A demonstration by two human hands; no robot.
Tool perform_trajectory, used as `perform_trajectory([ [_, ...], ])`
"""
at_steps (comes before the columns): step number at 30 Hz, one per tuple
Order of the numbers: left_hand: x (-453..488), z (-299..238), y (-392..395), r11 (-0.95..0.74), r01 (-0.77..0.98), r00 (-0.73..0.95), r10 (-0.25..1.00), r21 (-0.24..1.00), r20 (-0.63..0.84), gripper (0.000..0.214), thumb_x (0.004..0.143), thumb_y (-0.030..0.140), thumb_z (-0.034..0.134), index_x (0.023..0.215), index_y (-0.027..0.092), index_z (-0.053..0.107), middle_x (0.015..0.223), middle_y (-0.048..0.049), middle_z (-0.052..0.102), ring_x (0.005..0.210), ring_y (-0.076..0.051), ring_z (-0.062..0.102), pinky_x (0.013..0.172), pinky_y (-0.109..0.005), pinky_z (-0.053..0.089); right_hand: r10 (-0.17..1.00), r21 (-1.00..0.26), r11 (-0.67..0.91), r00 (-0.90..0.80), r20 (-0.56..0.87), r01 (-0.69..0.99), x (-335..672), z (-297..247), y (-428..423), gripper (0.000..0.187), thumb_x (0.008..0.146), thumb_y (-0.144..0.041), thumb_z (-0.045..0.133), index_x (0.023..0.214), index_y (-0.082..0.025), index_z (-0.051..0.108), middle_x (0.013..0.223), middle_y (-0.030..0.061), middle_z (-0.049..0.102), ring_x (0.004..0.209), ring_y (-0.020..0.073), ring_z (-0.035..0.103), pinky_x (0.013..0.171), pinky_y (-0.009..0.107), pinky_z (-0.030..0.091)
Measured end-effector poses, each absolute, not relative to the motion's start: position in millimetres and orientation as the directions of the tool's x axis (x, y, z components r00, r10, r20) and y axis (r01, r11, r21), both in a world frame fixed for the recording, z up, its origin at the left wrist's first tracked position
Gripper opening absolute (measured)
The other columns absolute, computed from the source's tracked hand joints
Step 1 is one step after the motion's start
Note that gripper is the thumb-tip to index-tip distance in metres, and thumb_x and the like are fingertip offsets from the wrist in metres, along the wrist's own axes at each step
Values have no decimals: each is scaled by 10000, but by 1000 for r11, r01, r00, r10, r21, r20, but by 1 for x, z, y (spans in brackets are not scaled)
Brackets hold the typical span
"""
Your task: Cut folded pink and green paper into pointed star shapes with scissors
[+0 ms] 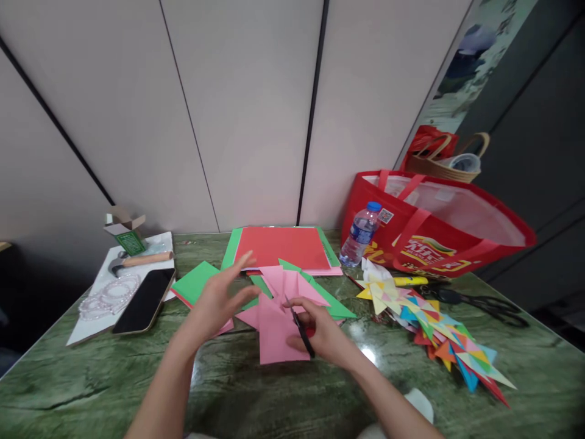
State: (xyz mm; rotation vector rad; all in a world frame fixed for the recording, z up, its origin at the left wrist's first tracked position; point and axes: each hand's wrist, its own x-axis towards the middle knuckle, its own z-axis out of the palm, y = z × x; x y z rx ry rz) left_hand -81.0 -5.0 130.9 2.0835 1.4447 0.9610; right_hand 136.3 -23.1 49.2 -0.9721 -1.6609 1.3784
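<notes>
My right hand [322, 332] grips a pair of scissors [303, 335] with dark handles, its blades pointing up and away over pink paper. Beneath them lies a pink paper sheet [276, 338] with a straight near edge. My left hand [219, 299] is raised just left of this sheet, fingers spread, holding nothing. Folded or cut pink pieces [297, 283] and green paper [333, 299] spread out beyond the scissors. Partly behind my left forearm and hand is another green sheet [194, 283] with red under its edge. Whether the blades touch the paper, I cannot tell.
Stacked red and green sheets [283, 247] lie by the wall. At right are a water bottle [361, 235], a red bag [434, 225], colourful folded-paper pieces [439, 329] and black scissors [484, 305]. To the left sit a phone [145, 302], a hammer [144, 260] and a small box [128, 235].
</notes>
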Motion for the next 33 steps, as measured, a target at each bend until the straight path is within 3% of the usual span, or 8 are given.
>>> perform_trajectory([
  [4, -67, 123, -5, -389, 619, 385, 908, 682, 168, 281, 701, 305, 657, 961, 199, 672, 878, -39, 699, 818, -211, 610, 733, -276, 420, 894, -962, 216, -431, 124, 170, 141, 54, -24, 452, 620, -119, 653, 1051, -204, 546, 539, -108, 331, 497, 83, 276, 471, 189, 207],
  [6, -67, 114, -2, -375, 663, 401, 909, 648, 115, 132, 709, 283, 633, 781, 181, 677, 730, -22, 669, 680, -179, 582, 626, -259, 394, 910, -959, 222, -391, 138, 178, 142, 53, -21, 438, 617, -113, 644, 1040, -196, 565, 565, -92, 364, 523, 92, 328, 486, 189, 248],
  [9, -70, 105, 3, -354, 686, 407, 911, 636, 67, 97, 711, 236, 586, 648, 170, 617, 619, -1, 596, 587, -147, 515, 544, -242, 345, 954, -979, 178, -262, 147, 99, 144, 52, -15, 403, 630, -164, 658, 1022, -177, 565, 653, -53, 456, 586, 110, 424, 516, 196, 319],
  [13, -66, 103, 0, -356, 641, 473, 881, 680, 15, 58, 704, 187, 549, 750, 177, 584, 650, 15, 584, 594, -137, 528, 531, -221, 367, 991, -993, 98, -80, 103, -71, 146, 51, -8, 442, 619, -288, 712, 1006, -157, 541, 581, -73, 441, 483, 87, 382, 461, 195, 298],
  [18, -48, 102, -6, -269, 428, 556, 831, 863, -17, 291, 753, 176, 524, 1039, 212, 564, 996, -51, 630, 751, -145, 584, 621, -228, 436, 998, -988, 61, -20, 64, -144, 146, 55, -8, 493, 539, -300, 780, 948, -152, 549, 487, -111, 379, 421, 63, 308, 411, 180, 238],
  [22, -39, 100, -4, -352, 378, 670, 743, 857, 10, 247, 812, 178, 467, 912, 167, 693, 843, -59, 683, 735, -167, 577, 641, -240, 416, 997, -981, 81, 17, 80, -179, 145, 56, -7, 472, 555, -307, 779, 943, -164, 550, 507, -92, 460, 429, 74, 383, 413, 179, 284],
  [25, -36, 97, -3, -422, 374, 725, 689, 826, 24, 292, 823, 180, 463, 994, 191, 699, 878, -54, 697, 737, -171, 578, 655, -245, 409, 996, -973, 92, 13, 91, -214, 146, 54, -6, 472, 572, -328, 777, 957, -175, 551, 603, -36, 584, 492, 110, 500, 450, 200, 368],
  [33, -31, 94, -5, -403, 393, 692, 722, 826, 23, 319, 822, 193, 464, 1049, 236, 685, 766, -15, 709, 627, -155, 547, 574, -226, 392, 996, -958, 42, 86, 18, -283, 153, 53, -2, 510, 478, -308, 837, 907, -160, 604, 549, -33, 624, 458, 121, 531, 409, 193, 347],
])
